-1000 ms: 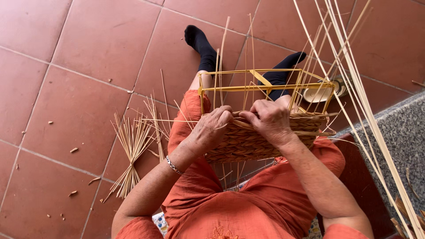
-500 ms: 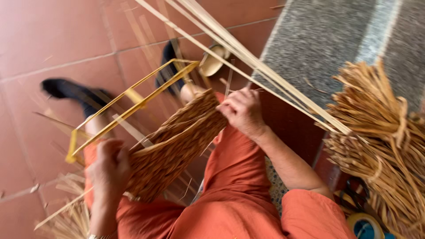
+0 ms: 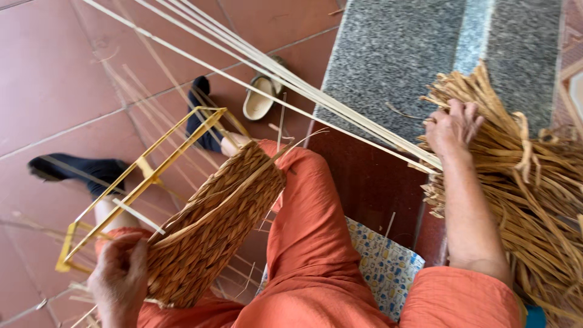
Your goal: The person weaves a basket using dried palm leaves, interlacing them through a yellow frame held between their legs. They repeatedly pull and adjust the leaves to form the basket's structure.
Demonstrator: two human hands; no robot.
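Note:
A half-woven straw basket [image 3: 212, 225] on a yellow metal frame [image 3: 139, 176] lies tilted across my lap. My left hand [image 3: 118, 282] grips its lower woven edge at the bottom left. My right hand [image 3: 452, 127] reaches out to the right and rests with spread fingers on a big bundle of dry straw strands [image 3: 522, 188]. Long pale reed stakes [image 3: 267, 67] rise from the basket and cross the view toward the upper left, passing just under the right hand.
I sit on red floor tiles [image 3: 54, 73] in orange trousers [image 3: 316, 243] and dark socks [image 3: 79, 167]. A sandal [image 3: 260, 100] lies beside a grey speckled stone step [image 3: 395, 54]. A patterned blue cushion [image 3: 379, 264] is under me.
My view swung to the right. My right hand left the basket rim and moved out onto the straw bundle. My left hand kept hold of the basket, which tilted over.

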